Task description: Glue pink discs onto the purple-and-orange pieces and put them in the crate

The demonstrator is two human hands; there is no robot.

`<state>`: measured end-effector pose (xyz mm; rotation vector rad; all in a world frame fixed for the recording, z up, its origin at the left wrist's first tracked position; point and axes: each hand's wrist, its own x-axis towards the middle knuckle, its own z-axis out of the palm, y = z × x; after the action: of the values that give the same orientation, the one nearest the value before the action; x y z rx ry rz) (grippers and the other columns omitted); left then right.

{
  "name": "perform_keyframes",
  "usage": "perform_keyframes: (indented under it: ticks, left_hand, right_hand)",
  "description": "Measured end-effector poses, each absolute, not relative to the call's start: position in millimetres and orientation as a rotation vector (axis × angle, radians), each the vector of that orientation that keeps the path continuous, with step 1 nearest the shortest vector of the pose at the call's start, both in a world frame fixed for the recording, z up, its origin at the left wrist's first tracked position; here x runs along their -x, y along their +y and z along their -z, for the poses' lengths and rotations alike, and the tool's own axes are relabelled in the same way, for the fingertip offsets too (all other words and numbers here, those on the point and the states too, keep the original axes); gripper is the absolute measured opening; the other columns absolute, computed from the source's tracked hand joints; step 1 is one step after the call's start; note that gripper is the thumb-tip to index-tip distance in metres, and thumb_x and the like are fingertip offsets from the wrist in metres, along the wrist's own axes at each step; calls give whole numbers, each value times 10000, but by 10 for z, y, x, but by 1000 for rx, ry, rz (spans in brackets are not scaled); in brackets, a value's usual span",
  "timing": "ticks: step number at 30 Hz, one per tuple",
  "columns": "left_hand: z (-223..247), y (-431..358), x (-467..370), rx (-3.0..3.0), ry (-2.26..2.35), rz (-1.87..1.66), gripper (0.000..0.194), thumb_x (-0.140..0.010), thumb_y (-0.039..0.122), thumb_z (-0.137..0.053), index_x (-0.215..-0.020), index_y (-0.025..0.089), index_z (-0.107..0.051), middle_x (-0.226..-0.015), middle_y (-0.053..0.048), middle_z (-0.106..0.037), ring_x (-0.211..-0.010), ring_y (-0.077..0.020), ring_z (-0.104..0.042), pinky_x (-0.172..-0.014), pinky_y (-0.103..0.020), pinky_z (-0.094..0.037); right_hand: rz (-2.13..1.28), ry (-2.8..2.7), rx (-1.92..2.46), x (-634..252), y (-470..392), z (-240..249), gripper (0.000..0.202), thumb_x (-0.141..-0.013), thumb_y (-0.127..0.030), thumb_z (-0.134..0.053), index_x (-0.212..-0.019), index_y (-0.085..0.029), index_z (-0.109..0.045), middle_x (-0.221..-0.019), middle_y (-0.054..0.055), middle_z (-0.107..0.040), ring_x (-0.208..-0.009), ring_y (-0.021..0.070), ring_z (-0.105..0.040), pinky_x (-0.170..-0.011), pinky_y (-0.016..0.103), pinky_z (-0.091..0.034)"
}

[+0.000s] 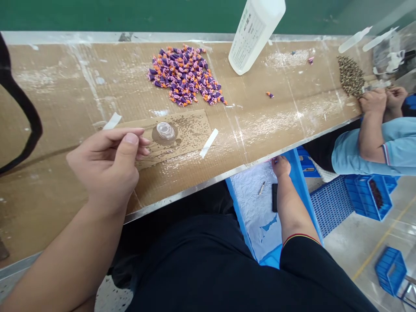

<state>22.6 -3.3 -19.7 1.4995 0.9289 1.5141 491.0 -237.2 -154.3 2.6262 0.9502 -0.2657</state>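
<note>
My left hand (108, 162) hovers over the workbench, left of a small clear round blob (165, 130) on a stained cardboard sheet (191, 123). Its fingers are loosely bent and slightly apart, with nothing visible between them. Two white tape strips (209, 143) lie at the sheet's edges. Farther back is a pile of small purple, orange and pink pieces (186, 76). Down at the right, my right hand (281, 167) reaches to the far end of a blue tray (300, 177) below the bench edge. Its fingers are curled; what they touch is mostly hidden.
A white labelled bottle (255, 37) stands behind, and a single piece (269, 94) lies right of the pile. Inside the tray are a pale sheet and a dark flat object (274, 197). A co-worker's hands (373, 102) work beside a brownish pile (351, 76). Blue crates (367, 195) stand on the floor.
</note>
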Motion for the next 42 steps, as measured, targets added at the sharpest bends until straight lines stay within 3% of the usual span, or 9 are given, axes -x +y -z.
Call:
perform_keyframes:
  ticks: [10,35,42]
  left_hand:
    - [239,-25,-204,-1542,875,-1510,125,-948,139,-769,-998,180,-876,-760,-31,-787,-590,-83,-682,-553,-180,-569]
    - [222,-27,-191,-1553,886,-1509,97,-964,212,-794,-1004,165,-869,-753,-36,-772,-580,-96,-667,-539,-209,-557]
    - [214,-31,-203,-1545,892,-1493,119,-960,183,-768,-1019,178,-871,-763,-22,-778,-592,-83,-665,-554,-199,-546]
  right_hand:
    - [246,1047,-2592,-4971,-2420,1584,297,-1030,-219,-585,-1226,-225,-809,-1257,150,-745,-1012,274,-744,-760,305,-523]
    - [203,1081,-2619,-5099,-2434,1672,246,-1015,-226,-582,-1133,-187,-795,-1148,158,-765,-930,276,-747,-718,317,-523]
    - [215,1166,-2629,-5080,-2470,1669,255,-974,-211,-610,-1145,-207,-797,-1240,162,-736,-976,280,-735,-743,328,-535]
